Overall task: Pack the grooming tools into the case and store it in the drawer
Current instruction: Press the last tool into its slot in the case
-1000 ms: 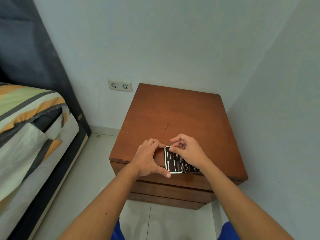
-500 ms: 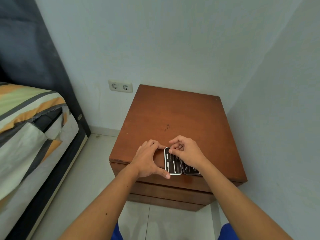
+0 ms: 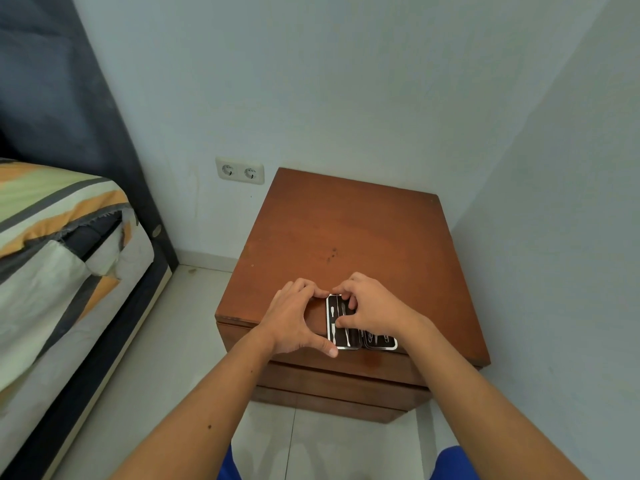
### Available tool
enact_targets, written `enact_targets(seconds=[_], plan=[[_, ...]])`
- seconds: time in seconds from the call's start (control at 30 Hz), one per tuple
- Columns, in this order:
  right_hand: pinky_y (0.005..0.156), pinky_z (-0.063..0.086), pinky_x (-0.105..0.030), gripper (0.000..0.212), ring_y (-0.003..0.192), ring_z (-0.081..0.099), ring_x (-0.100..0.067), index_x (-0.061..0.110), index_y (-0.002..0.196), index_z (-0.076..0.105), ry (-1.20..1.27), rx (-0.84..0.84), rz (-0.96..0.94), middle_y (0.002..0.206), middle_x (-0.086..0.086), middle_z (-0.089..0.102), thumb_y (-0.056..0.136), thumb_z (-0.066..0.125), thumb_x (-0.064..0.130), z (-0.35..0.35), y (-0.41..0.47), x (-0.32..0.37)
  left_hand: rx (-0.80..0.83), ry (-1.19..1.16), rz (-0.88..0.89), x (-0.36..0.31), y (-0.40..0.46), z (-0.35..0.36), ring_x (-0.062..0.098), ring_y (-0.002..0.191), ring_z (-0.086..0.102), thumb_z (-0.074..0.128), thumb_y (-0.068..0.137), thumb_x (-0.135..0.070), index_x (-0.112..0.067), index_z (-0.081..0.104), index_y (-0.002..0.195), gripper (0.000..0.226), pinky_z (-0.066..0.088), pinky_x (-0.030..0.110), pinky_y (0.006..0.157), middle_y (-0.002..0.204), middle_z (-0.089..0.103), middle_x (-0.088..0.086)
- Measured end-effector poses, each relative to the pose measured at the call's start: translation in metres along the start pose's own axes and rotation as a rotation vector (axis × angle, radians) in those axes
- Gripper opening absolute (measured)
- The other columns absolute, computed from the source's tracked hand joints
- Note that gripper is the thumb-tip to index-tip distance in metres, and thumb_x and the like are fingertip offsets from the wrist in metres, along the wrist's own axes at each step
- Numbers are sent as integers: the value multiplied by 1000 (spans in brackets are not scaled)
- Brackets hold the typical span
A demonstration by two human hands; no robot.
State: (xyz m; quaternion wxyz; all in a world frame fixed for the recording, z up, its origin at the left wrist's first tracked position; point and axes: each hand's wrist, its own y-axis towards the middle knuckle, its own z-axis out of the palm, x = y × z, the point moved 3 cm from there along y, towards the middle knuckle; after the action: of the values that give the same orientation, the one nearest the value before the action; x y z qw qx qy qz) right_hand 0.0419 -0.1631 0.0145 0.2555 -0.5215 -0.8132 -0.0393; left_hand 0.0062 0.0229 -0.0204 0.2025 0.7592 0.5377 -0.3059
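A small black grooming case (image 3: 347,337) with a silver rim lies open near the front edge of the wooden nightstand (image 3: 346,230). Its left half holds slim metal tools (image 3: 332,323) in loops; its right half (image 3: 381,342) is mostly hidden under my right wrist. My left hand (image 3: 294,320) braces the case's left edge, thumb at the front corner and index finger at the back corner. My right hand (image 3: 375,306) rests on the case, its fingertips pinching a thin metal tool (image 3: 343,309) down against the left half.
The nightstand's drawer fronts (image 3: 346,379) below the top are shut. A wall runs close along the nightstand's right side. A bed (image 3: 52,254) with a striped cover stands at the left across a strip of tiled floor. A double wall socket (image 3: 239,170) sits behind.
My right hand has lowered the thin tool from standing above the case down into its left half. My left hand has kept its hold on the case's edge.
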Motion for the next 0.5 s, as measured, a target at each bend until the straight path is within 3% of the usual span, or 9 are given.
enact_targets(seconds=[0.27, 0.5], plan=[[90, 54, -31, 65, 98, 57, -6, 21, 127, 67, 51, -1, -19, 116, 9, 52, 71, 93, 41, 3, -7, -7, 0, -8, 2, 0, 0, 0, 5, 116, 38, 90, 40, -77, -36, 49, 138, 113, 37, 31, 106, 125, 41, -21], [94, 52, -29, 67, 105, 53, -2, 29, 124, 67, 111, 28, -41, 115, 22, 45, 66, 92, 51, 11, -13, -15, -6, -3, 4, 0, 0, 0, 4, 116, 38, 90, 39, -76, -37, 49, 138, 114, 36, 30, 106, 125, 41, -22]])
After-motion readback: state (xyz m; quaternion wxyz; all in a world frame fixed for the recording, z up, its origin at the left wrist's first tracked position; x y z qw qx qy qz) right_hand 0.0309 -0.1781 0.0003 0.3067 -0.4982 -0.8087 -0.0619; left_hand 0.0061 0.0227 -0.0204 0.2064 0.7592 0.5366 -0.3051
